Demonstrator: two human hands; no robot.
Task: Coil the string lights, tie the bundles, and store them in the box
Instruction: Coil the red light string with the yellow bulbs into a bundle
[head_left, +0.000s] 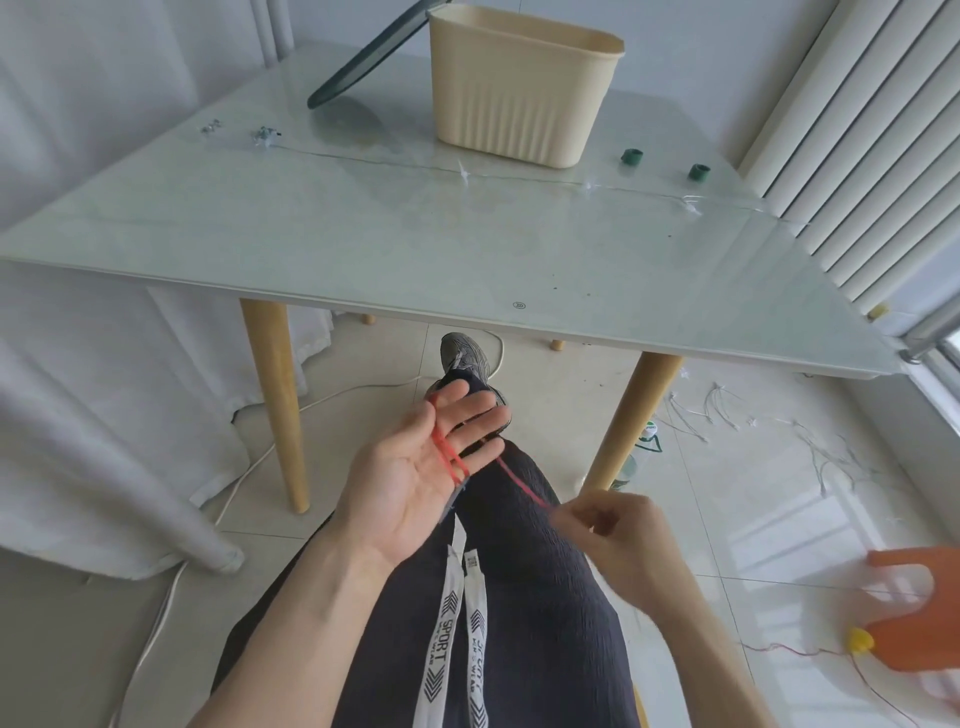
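My left hand (415, 467) is held palm up over my lap with its fingers spread straight. A red string (451, 457) is looped around those fingers. The strand runs down and right to my right hand (608, 525), which pinches it between curled fingers. The beige box (524, 88) stands open at the back of the glass table (363, 249). A thin clear light string (467, 174) lies stretched across the table in front of the box. Two green tie rolls (632, 156) sit to the right of the box.
A dark round lid (363, 57) leans against the box's left side. More white string lights (727, 410) are scattered on the tiled floor at the right. An orange object (914, 613) with a yellow piece lies at lower right. White cable runs along the floor left.
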